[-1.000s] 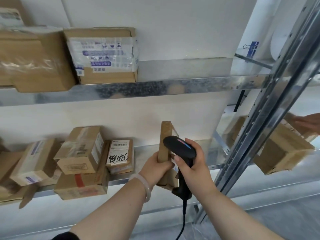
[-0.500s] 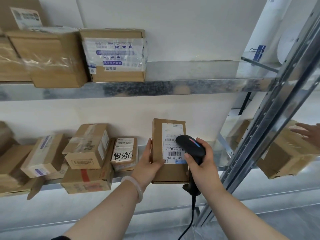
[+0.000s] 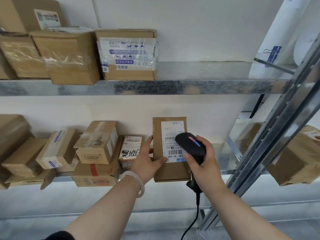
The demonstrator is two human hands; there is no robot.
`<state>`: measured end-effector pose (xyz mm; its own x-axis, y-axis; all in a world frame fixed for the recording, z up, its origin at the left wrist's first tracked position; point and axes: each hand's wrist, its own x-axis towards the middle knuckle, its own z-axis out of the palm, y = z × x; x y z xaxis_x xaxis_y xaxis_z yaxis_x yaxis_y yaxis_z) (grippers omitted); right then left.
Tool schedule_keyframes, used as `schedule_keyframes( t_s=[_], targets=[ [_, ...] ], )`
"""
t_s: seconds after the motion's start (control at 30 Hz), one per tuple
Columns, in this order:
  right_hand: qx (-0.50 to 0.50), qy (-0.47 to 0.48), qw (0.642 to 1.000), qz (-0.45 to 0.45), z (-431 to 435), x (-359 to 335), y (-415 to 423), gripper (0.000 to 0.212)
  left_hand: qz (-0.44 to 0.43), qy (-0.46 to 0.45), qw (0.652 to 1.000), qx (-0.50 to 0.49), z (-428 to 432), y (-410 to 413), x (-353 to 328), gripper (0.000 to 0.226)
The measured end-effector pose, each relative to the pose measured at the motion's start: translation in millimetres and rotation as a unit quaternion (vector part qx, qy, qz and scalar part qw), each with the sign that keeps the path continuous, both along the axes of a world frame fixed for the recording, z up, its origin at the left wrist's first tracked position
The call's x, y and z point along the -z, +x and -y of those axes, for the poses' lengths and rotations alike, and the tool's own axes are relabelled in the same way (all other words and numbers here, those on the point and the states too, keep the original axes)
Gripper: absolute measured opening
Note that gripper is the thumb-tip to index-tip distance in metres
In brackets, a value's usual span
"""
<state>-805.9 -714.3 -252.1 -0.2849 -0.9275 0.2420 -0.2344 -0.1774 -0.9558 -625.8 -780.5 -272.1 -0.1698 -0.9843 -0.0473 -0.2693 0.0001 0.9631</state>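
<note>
Where the lower shelf [image 3: 58, 178] enters at the left, brown cartons lie in a loose pile, among them a tilted carton with a blue-printed label [image 3: 57, 148]. Just to its right, a taped carton [image 3: 97, 142] sits on a flat carton with a red stripe [image 3: 95, 175]. A small parcel with black handwriting [image 3: 131, 149] leans beside that stack. Above it, on the upper shelf [image 3: 155, 87], a carton wrapped in printed tape [image 3: 128, 54] stands at the right end of a row of cartons. The left hand [image 3: 147, 163], with a pale bracelet [image 3: 138, 182] at the wrist, grips the flat parcel [image 3: 173, 172] by its left edge, with the thumb laid across the front. This parcel is upright at the front edge of the lower shelf, right of the handwritten parcel, and its white label [image 3: 170, 135] faces the camera. Whether its lower edge rests on the shelf cannot be determined. The right hand [image 3: 206, 163] is closed round the handle of the black scanner [image 3: 192, 144], whose head covers the right part of the label. The scanner cable [image 3: 195, 217] hangs down from the handle. Further right, the metal rack upright [image 3: 270, 144] slants across the view. Beyond it, a large carton [image 3: 297, 163] sits on the adjoining shelf.
</note>
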Motion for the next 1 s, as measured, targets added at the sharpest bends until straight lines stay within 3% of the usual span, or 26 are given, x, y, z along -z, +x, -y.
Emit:
schedule_keyframes(
  t_s=[0.17, 0.63, 1.0],
  targets=[
    [-0.014, 0.000, 1.000, -0.014, 6.3, -1.8, 4.0, 0.056, -0.007, -0.021, 1.000, -0.016, 1.4, 5.4, 0.6, 0.099],
    [-0.110, 0.015, 0.988, -0.103, -3.0, -18.5, 16.7, 0.055, -0.029, -0.031, 0.994, -0.097, 14.2, 51.1, -12.8, 0.089],
    [-0.113, 0.042, 0.984, -0.134, -17.7, -44.1, 30.1, 0.047, -0.020, -0.019, 0.991, -0.133, 11.3, 54.5, -10.1, 0.088]
  ],
)
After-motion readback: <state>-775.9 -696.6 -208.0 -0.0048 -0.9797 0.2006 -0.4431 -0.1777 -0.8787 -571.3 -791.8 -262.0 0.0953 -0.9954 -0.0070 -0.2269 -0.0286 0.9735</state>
